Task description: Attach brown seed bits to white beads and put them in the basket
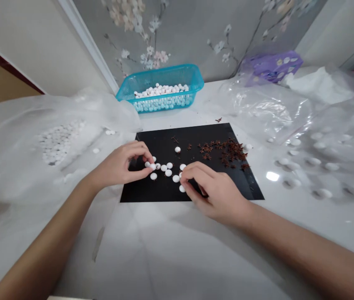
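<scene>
A black mat (164,189) lies on the white table. Several small white round pieces (168,172) are scattered on its middle. A pile of dark reddish-brown bits (227,151) sits at its upper right. My left hand (120,164) is at the mat's left edge, its thumb and fingers pinched on one white piece (152,166). My right hand (211,189) rests on the mat lower right of the white pieces, fingers curled with the tips pressed on a white piece (182,188).
A turquoise basket (161,102) holding many white pieces stands behind the mat. Clear plastic bags with white pieces lie at the left (54,141) and right (320,154). A purple bag (273,64) sits at the back right, against a floral wall.
</scene>
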`<state>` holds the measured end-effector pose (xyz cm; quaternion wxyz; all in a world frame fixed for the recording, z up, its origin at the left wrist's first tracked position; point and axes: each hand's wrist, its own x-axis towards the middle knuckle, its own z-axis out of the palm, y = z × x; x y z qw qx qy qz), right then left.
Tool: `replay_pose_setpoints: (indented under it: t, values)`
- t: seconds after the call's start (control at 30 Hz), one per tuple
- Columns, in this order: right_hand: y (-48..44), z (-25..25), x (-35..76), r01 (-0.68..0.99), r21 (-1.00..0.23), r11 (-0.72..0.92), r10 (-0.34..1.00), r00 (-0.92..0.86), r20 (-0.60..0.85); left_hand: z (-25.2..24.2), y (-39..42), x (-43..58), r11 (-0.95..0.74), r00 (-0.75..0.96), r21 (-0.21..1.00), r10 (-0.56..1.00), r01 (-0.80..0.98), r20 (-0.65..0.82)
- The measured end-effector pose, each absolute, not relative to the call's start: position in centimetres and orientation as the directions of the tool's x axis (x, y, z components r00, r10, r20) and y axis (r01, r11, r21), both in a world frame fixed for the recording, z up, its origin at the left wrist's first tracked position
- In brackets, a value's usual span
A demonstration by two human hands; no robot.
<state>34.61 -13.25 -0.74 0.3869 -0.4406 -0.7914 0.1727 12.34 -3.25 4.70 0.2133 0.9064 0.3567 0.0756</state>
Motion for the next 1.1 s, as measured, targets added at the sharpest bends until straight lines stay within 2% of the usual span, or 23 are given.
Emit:
replay_pose_setpoints:
  t: [0.13,0.4,0.5,0.6,0.73,0.87,0.93,1.1]
  values:
    - [-12.7,-0.7,35.2,0.587,-0.649,0.484,0.849,-0.133,0.512,4.1,-2.3,11.4,-0.672,0.738,0.404,0.675,0.62,-0.009]
    - [-12.2,-0.8,35.7,0.599,-0.716,0.359,0.893,0.004,0.451,3.0,-1.3,10.6,-0.544,0.699,0.571,0.711,0.615,-0.075]
    - [-12.2,-0.8,35.7,0.6,-0.721,0.347,0.897,0.012,0.442,2.6,-1.5,11.2,-0.512,0.62,0.552,0.784,0.658,-0.013]
    - [-12.2,-0.9,35.7,0.588,-0.735,0.337,0.902,0.023,0.432,2.0,-1.8,11.7,-0.573,0.657,0.497,0.754,0.651,0.009]
    - [-12.1,-0.7,35.6,0.518,-0.807,0.284,0.897,0.153,0.414,1.0,-2.3,12.5,-0.611,0.687,0.497,0.726,0.616,0.042]
    - [-11.7,-0.6,35.5,0.343,-0.928,0.146,0.909,0.323,0.263,0.6,-3.5,13.4,-0.613,0.715,0.517,0.699,0.597,0.003]
    - [-11.5,-0.7,35.5,0.253,-0.959,0.125,0.928,0.311,0.203,0.7,-4.1,13.8,-0.579,0.703,0.551,0.711,0.602,-0.021]
    - [-11.3,-0.9,35.6,0.181,-0.98,0.086,0.991,0.086,0.103,0.9,-5.1,14.8,-0.528,0.701,0.622,0.712,0.578,-0.048]
